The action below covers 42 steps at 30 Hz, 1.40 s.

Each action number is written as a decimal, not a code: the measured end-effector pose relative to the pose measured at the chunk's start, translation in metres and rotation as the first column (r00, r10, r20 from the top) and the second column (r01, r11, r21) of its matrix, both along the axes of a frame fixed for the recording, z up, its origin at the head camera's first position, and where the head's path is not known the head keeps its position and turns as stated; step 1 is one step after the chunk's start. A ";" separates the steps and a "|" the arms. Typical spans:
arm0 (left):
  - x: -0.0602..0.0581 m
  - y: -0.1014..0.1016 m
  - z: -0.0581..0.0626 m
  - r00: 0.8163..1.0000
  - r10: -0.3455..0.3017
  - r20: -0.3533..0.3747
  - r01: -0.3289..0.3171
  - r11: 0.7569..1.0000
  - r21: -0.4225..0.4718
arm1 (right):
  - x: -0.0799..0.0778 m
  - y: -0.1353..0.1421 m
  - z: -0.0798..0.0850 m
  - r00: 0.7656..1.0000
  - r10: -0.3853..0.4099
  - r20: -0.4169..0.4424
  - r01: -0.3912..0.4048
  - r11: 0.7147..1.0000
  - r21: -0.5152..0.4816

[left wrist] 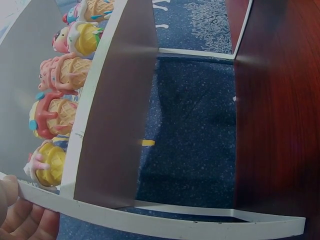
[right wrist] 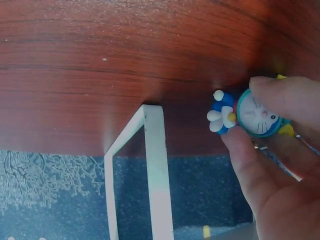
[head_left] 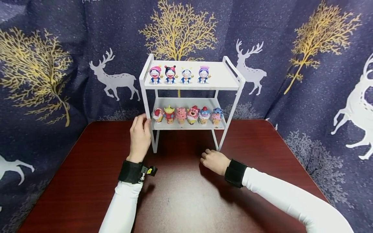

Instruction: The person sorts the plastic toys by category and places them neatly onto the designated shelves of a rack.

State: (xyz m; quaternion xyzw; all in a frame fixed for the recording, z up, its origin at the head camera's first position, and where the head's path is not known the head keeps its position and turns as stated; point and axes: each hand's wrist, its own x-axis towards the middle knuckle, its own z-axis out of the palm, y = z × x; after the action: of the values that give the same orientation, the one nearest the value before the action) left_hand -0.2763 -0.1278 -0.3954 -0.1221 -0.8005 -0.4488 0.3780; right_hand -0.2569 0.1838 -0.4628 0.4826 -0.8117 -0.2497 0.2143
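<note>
A white two-tier shelf rack (head_left: 189, 87) stands on the table. My left hand (head_left: 140, 137) holds its left front post (left wrist: 130, 217), thumb on one side and fingers on the other. By the foot of the right front leg, my right hand (head_left: 215, 160) is low over the table. Between its thumb and fingers it pinches a small blue-and-white cat figurine (right wrist: 257, 116), which is hidden in the head view. Similar figurines (head_left: 170, 75) stand in a row on the top tier. The lower tier bears several ice-cream-cone figurines (head_left: 181, 116) along its front.
The dark red wooden table (head_left: 180, 194) spreads out before the rack. Behind it hangs a dark blue cloth (head_left: 122, 55) printed with white deer and golden trees. The top tier's right part (head_left: 222, 77) shows bare white surface beside the figurines.
</note>
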 end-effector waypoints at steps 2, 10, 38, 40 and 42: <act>0.000 0.000 0.000 1.000 -0.002 0.002 0.002 1.000 -0.001 | 0.001 0.000 0.002 1.000 0.008 0.003 -0.008 1.000 0.001; 0.000 0.001 0.000 1.000 -0.006 -0.008 0.006 1.000 0.000 | 0.007 -0.003 0.027 0.994 0.038 0.101 -0.036 0.999 -0.014; 0.000 0.001 0.000 1.000 0.002 -0.030 -0.002 1.000 -0.003 | -0.005 0.020 0.304 0.958 0.117 0.263 0.102 0.715 -0.691; 0.000 0.001 0.000 1.000 0.003 -0.031 -0.003 1.000 -0.002 | -0.008 0.021 0.314 0.962 0.065 0.267 0.146 0.702 -0.697; 0.000 0.000 0.000 1.000 0.005 -0.027 -0.005 1.000 -0.005 | -0.012 0.021 0.320 0.959 0.027 0.283 0.187 0.688 -0.701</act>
State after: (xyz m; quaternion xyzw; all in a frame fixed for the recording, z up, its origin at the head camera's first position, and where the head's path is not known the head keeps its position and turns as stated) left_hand -0.2765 -0.1273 -0.3956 -0.1271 -0.7967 -0.4442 0.3895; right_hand -0.2684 0.2050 -0.1426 0.3527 -0.8859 0.1484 0.2622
